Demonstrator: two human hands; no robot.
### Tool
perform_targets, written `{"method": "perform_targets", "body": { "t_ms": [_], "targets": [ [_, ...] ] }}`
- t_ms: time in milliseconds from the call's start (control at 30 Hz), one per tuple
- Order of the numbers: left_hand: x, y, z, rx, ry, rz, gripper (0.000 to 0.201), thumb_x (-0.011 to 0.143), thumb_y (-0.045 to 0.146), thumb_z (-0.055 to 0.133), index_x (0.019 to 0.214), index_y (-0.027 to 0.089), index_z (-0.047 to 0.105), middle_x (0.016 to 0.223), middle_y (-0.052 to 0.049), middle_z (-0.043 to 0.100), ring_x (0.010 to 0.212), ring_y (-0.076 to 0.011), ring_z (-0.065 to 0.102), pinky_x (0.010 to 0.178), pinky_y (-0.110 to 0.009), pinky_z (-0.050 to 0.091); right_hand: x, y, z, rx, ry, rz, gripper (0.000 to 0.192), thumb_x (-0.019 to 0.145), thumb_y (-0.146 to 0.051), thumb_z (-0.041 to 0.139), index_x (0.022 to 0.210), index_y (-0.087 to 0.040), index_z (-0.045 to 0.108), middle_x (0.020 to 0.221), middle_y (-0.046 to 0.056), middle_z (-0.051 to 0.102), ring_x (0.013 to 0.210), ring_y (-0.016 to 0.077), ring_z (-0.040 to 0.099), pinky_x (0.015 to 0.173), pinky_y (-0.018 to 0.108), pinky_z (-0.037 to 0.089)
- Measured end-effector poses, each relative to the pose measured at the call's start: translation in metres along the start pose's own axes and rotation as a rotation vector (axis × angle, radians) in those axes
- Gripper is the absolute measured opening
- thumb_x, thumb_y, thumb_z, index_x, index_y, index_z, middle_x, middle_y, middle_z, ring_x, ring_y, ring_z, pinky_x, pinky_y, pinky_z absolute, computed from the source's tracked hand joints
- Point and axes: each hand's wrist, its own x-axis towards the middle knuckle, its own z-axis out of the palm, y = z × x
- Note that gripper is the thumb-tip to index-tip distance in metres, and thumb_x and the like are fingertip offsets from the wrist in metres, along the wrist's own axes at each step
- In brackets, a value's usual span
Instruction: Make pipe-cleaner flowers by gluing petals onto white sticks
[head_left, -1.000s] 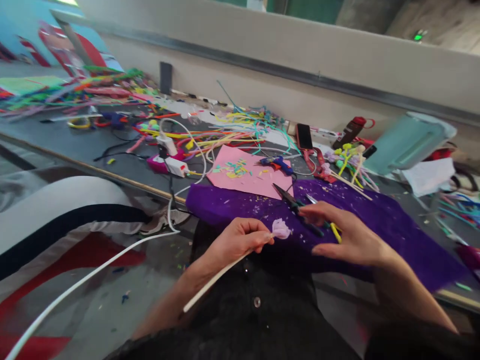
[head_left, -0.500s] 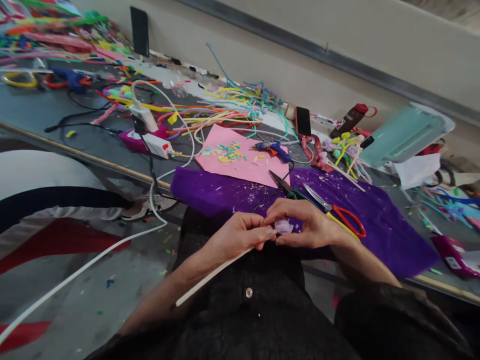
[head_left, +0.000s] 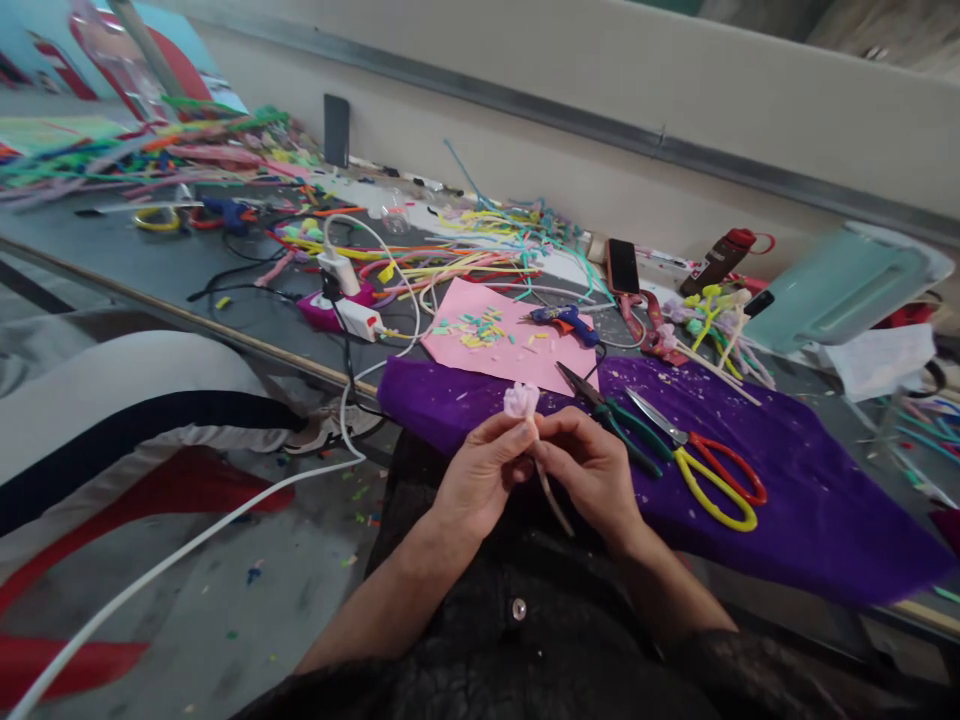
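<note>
A pale lilac flower point(head_left: 521, 400) of fuzzy pipe cleaner stands upright between my hands, its cream stem point(head_left: 555, 503) slanting down to the right. My left hand point(head_left: 478, 475) pinches it just under the bloom, thumb on the near side. From the right, my right hand point(head_left: 592, 468) closes its fingers on the stem at the same spot. The fingertips of both hands meet there and hide part of the stem. Beyond my right hand lie green-handled pliers point(head_left: 626, 435) and scissors point(head_left: 686, 447) with one red and one yellow handle, both on a purple cloth point(head_left: 810, 490).
A pink sheet point(head_left: 506, 368) carries small cut bits and a blue glue gun point(head_left: 568, 322). Behind it lie many pipe cleaners point(head_left: 480, 262), a phone point(head_left: 622, 267) and a bottle point(head_left: 720, 262). At left are a power strip point(head_left: 322, 312), a white cable point(head_left: 202, 545) and another person's leg point(head_left: 180, 385).
The flower has turned upright, its bloom rising out from between my hands. Its stem swung from lower left to lower right. My right hand moved from around the bloom to the stem.
</note>
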Motion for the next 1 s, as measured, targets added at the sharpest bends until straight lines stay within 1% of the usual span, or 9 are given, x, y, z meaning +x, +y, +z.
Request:
{"method": "perform_targets", "body": {
  "t_ms": [100, 167, 267, 333, 467, 567, 700, 800, 1000],
  "targets": [
    [0.0, 0.0, -0.003, -0.039, 0.025, 0.04, 0.02, 0.054, 0.02, 0.078, 0.071, 0.018, 0.07, 0.071, 0.002, 0.065, 0.053, -0.0047, 0.05, 0.041, -0.014, 0.032, 0.007, -0.004, 0.004, -0.183, 0.021, -0.116, 0.008, 0.079, -0.027, 0.06, 0.08, -0.019, 0.063, 0.074, 0.001, 0.058, 0.066, 0.0128, 0.056, 0.061, 0.025, 0.045],
    [0.0, 0.001, -0.006, -0.029, 0.003, 0.04, 0.022, 0.056, 0.02, 0.077, 0.077, 0.018, 0.07, 0.068, 0.002, 0.063, 0.05, -0.004, 0.048, 0.041, -0.014, 0.031, 0.009, -0.007, 0.004, -0.247, 0.009, -0.143, 0.009, 0.08, -0.025, 0.058, 0.075, -0.019, 0.063, 0.07, 0.001, 0.057, 0.064, 0.012, 0.054, 0.059, 0.024, 0.043],
    [-0.001, 0.004, -0.011, 0.0, -0.071, 0.019, 0.031, 0.056, 0.024, 0.077, 0.085, 0.016, 0.07, 0.063, 0.002, 0.06, 0.046, -0.003, 0.044, 0.041, -0.015, 0.031, 0.008, -0.009, 0.004, -0.194, -0.041, -0.098, 0.013, 0.081, -0.024, 0.056, 0.071, -0.018, 0.061, 0.068, 0.0, 0.056, 0.062, 0.011, 0.053, 0.058, 0.023, 0.042],
    [-0.001, 0.006, -0.015, 0.015, -0.081, 0.018, 0.033, 0.052, 0.025, 0.079, 0.083, 0.015, 0.071, 0.062, 0.001, 0.06, 0.045, -0.003, 0.043, 0.04, -0.015, 0.03, 0.007, -0.008, 0.004, -0.133, -0.079, -0.059, 0.015, 0.081, -0.024, 0.056, 0.069, -0.017, 0.06, 0.066, -0.001, 0.054, 0.06, 0.0102, 0.051, 0.057, 0.022, 0.04],
    [-0.002, 0.009, -0.018, 0.077, -0.032, 0.045, 0.025, 0.052, 0.024, 0.079, 0.074, 0.014, 0.071, 0.055, 0.002, 0.058, 0.043, -0.0026, 0.041, 0.04, -0.015, 0.027, 0.007, -0.003, 0.004, -0.083, -0.134, 0.022, 0.018, 0.08, -0.028, 0.057, 0.067, -0.016, 0.057, 0.06, -0.003, 0.048, 0.054, 0.0086, 0.044, 0.052, 0.021, 0.036],
    [-0.002, 0.01, -0.018, 0.124, 0.001, 0.067, 0.02, 0.054, 0.023, 0.078, 0.071, 0.014, 0.071, 0.053, 0.002, 0.057, 0.043, -0.0026, 0.041, 0.04, -0.015, 0.027, 0.007, -0.001, 0.006, -0.059, -0.144, 0.053, 0.018, 0.08, -0.029, 0.056, 0.067, -0.016, 0.055, 0.058, -0.003, 0.046, 0.053, 0.0082, 0.041, 0.05, 0.021, 0.033],
    [-0.003, 0.009, -0.018, 0.153, 0.044, 0.113, 0.022, 0.052, 0.023, 0.079, 0.069, 0.014, 0.07, 0.055, 0.002, 0.059, 0.044, -0.0039, 0.041, 0.042, -0.017, 0.03, 0.007, -0.001, 0.008, -0.06, -0.149, 0.056, 0.018, 0.08, -0.028, 0.056, 0.066, -0.016, 0.056, 0.059, -0.003, 0.047, 0.053, 0.0081, 0.04, 0.049, 0.02, 0.033],
    [-0.003, 0.008, -0.018, 0.155, 0.067, 0.139, 0.021, 0.051, 0.022, 0.078, 0.069, 0.014, 0.07, 0.057, 0.001, 0.06, 0.044, -0.0036, 0.041, 0.042, -0.017, 0.029, 0.007, -0.001, 0.009, -0.065, -0.149, 0.061, 0.017, 0.079, -0.029, 0.056, 0.067, -0.016, 0.057, 0.06, -0.003, 0.048, 0.053, 0.0084, 0.041, 0.048, 0.02, 0.033],
    [-0.005, 0.009, -0.018, 0.122, 0.063, 0.149, 0.017, 0.053, 0.018, 0.077, 0.067, 0.013, 0.07, 0.053, 0.002, 0.058, 0.044, -0.0025, 0.041, 0.039, -0.014, 0.026, 0.007, -0.001, 0.011, -0.084, -0.146, 0.045, 0.017, 0.078, -0.027, 0.057, 0.065, -0.016, 0.058, 0.059, -0.003, 0.048, 0.054, 0.0087, 0.042, 0.052, 0.021, 0.034]
  ]
}}
